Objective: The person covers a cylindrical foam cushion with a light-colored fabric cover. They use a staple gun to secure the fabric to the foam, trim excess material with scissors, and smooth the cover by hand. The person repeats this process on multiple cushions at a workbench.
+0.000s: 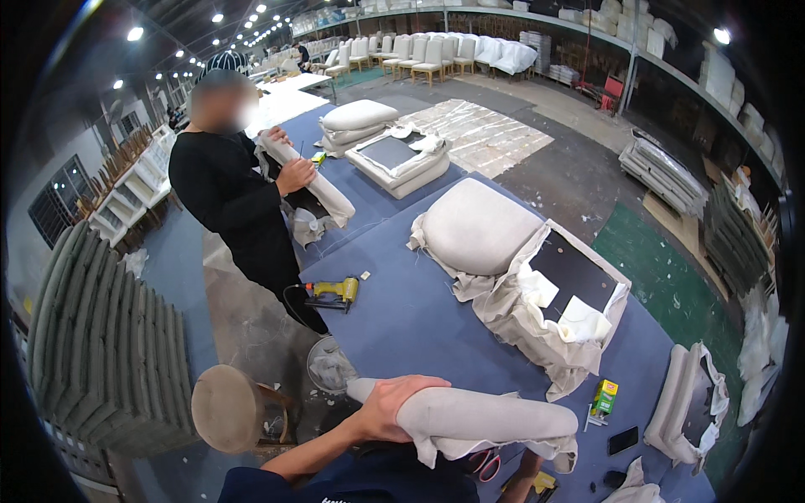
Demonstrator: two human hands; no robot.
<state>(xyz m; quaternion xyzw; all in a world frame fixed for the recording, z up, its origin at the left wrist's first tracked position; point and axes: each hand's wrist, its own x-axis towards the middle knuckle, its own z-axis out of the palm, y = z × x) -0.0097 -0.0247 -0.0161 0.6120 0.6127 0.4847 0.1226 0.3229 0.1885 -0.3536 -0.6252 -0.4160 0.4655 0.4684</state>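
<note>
An upholstered chair cushion (pixel 486 419) in pale beige fabric stands tilted on edge close to my body, its loose cloth hanging along the lower side. My left hand (pixel 392 407) grips its left part from above, fingers wrapped over the top. Only the wrist side of my right hand (pixel 527 469) shows, below the cushion's right end; its fingers are hidden. Beside that wrist a yellow tool (pixel 545 484) is partly visible. Red-handled scissors (pixel 485 466) lie just under the cushion's edge.
On the blue table (pixel 402 335) are a yellow staple gun (pixel 335 291), a beige seat (pixel 482 226), a dark-backed panel (pixel 574 272), a green-yellow box (pixel 604 397) and a phone (pixel 623 440). A co-worker (pixel 235 184) holds another cushion at far left. A stool (pixel 228 409) and stacked grey pads (pixel 101 344) stand left.
</note>
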